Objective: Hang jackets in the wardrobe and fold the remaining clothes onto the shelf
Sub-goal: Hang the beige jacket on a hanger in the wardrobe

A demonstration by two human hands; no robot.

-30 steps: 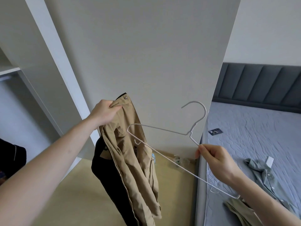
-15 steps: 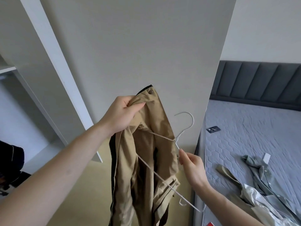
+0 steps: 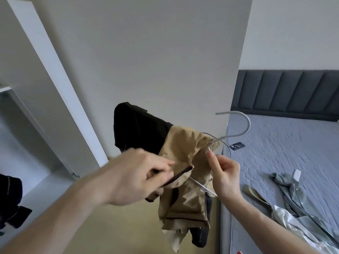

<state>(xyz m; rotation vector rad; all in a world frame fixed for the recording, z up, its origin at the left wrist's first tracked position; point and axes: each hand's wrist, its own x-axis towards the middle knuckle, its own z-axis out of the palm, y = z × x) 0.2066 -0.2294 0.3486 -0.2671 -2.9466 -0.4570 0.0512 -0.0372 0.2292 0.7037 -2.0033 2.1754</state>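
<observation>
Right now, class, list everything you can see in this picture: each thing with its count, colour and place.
jacket: one, tan with black lining, mid-air on the hanger
hanger: one, white wire, hook up, inside jacket
wardrobe: one, white, behind jacket
bed: one, grey, right
shirt: one, grey-green, on bed
pale garment: one, silvery, bed's near edge
dark clothes: black, far left
small dark object: one, on bed
left hand: one, grips jacket edge
right hand: one, pinches hanger neck

Head camera looks down, close over hands [image 3: 183,176].
</observation>
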